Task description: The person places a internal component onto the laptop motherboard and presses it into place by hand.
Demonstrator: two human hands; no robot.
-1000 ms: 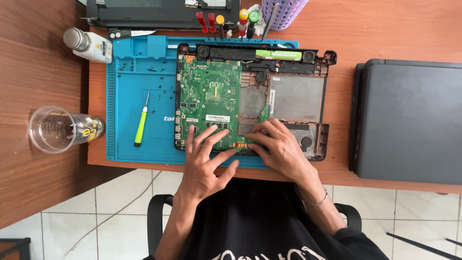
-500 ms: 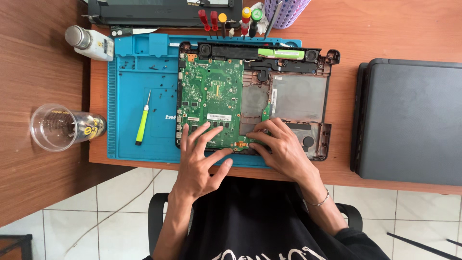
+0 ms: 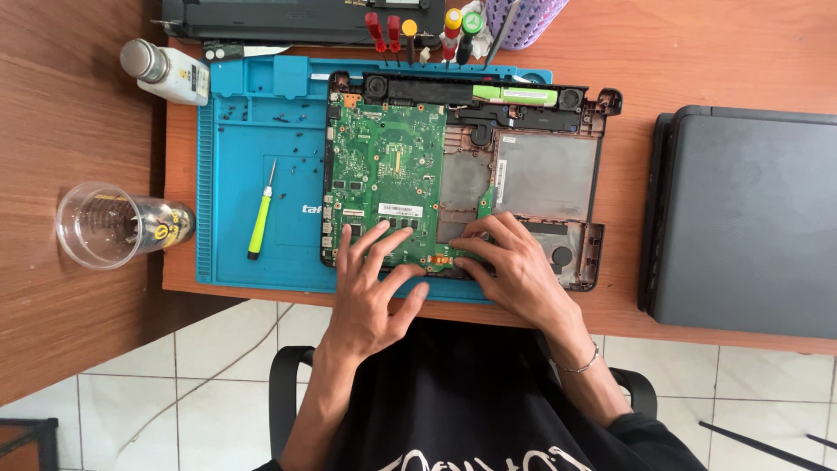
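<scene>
Left hand: fingers spread, tips flat on near edge of green circuit board, gripping nothing. Right hand: fingers curled at the board's near right corner; possibly pinching a small part, cannot tell. Board sits in open laptop base, beyond both hands. Green screwdriver well left of left fingers, on blue mat.

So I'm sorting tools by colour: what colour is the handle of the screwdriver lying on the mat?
Lime green, seen in the head view: screwdriver on the blue mat.
</scene>
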